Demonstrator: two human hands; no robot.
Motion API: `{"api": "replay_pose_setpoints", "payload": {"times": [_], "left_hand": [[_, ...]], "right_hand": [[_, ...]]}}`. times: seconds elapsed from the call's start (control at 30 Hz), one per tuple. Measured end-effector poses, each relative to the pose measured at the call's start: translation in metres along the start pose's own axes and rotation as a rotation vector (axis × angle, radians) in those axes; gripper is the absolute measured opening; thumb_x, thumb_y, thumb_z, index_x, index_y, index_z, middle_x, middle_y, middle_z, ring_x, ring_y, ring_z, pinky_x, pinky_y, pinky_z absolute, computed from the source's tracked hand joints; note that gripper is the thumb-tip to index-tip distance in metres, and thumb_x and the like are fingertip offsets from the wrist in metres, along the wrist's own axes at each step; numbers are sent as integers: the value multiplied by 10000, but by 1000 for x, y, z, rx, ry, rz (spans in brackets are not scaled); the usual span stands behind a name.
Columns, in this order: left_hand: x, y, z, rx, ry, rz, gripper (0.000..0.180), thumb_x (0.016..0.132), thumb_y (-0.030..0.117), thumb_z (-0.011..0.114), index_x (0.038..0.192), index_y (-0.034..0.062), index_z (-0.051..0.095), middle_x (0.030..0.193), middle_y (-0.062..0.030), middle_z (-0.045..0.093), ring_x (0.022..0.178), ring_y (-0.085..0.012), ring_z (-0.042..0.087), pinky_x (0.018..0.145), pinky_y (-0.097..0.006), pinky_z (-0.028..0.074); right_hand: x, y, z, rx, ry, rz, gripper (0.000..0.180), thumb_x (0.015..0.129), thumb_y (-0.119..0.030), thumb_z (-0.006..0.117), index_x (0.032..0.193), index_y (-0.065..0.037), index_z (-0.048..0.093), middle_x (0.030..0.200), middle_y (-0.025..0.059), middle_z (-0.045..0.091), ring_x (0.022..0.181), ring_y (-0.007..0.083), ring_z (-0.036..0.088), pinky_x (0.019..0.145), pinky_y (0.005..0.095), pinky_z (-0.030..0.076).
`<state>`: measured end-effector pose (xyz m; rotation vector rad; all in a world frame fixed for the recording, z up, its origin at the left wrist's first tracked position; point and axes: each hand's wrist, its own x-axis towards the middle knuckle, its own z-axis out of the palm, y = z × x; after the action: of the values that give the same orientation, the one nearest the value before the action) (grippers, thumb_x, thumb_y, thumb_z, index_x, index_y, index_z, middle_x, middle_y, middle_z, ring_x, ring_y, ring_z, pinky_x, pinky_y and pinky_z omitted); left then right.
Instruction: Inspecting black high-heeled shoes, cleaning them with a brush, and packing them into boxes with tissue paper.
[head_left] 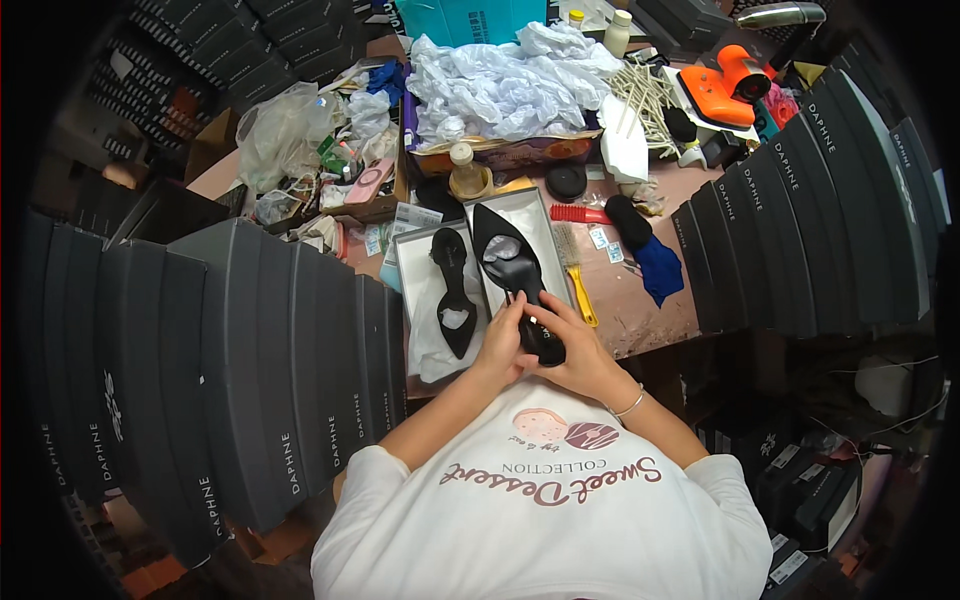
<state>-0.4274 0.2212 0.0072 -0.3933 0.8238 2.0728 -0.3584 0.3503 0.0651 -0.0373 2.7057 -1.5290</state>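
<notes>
Both my hands are closed on a black pointed-toe shoe (pixel 514 268), its toe pointing away from me and tissue stuffed in the toe. My left hand (pixel 500 345) grips it near the heel from the left. From the right, my right hand (pixel 578 352) holds the heel end, thumb near the insole. Beneath and to the left is an open shoebox (pixel 404 262), lined with white tissue paper (pixel 428 350). A second black shoe (pixel 455 300) lies in it, toe toward me, with a tissue wad showing. The box's right part is partly covered by the held shoe.
Stacked dark shoeboxes (pixel 240 370) rise on the left, and more shoeboxes (pixel 800 220) on the right. A yellow-handled brush (pixel 578 285), a red-handled brush (pixel 580 214) and a blue cloth (pixel 660 270) lie right of the box. Behind stands a carton of crumpled tissue (pixel 500 85).
</notes>
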Motion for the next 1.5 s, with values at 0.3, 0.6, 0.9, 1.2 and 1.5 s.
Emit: {"api": "replay_pose_setpoints", "payload": {"times": [0.3, 0.6, 0.9, 1.2, 1.5], "left_hand": [[44, 44, -75, 1155, 80, 311, 336, 889, 204, 611, 1142, -17, 600, 971, -118, 664, 869, -161, 626, 788, -277, 483], [192, 94, -46, 2022, 163, 358, 297, 855, 247, 616, 981, -22, 628, 1003, -157, 627, 885, -358, 617, 783, -412, 500], [13, 73, 16, 1709, -15, 645, 185, 814, 142, 672, 782, -36, 632, 1177, -196, 552, 798, -287, 611, 733, -345, 485], [-19, 9, -33, 1142, 330, 983, 142, 843, 24, 622, 948, -70, 631, 1098, -145, 590, 825, -227, 629, 731, -302, 508], [-83, -2, -102, 343, 94, 380, 262, 871, 62, 559, 1124, -2, 581, 1007, -52, 618, 957, -140, 583, 844, -288, 455]], "right_hand": [[-95, 63, -73, 745, 258, 374, 433, 816, -159, 562, 1177, 80, 575, 1181, 151, 604, 1134, 215, 535, 1003, 314, 365], [-84, 73, -88, 912, 359, 317, 525, 845, -233, 577, 1274, 56, 483, 1203, 163, 580, 1144, 235, 535, 978, 338, 415], [-87, 102, -127, 1620, 150, 160, 677, 858, -515, 427, 1284, 7, 500, 1191, 271, 566, 1031, 449, 595, 777, 424, 565], [-108, 28, -84, 1354, -68, 437, 606, 870, -418, 463, 1192, 88, 554, 1188, 256, 577, 1023, 440, 598, 882, 536, 493], [-97, 11, 26, 1971, 363, 599, 563, 889, -513, 470, 1174, -34, 550, 1137, 210, 570, 970, 420, 607, 697, 358, 606]]}}
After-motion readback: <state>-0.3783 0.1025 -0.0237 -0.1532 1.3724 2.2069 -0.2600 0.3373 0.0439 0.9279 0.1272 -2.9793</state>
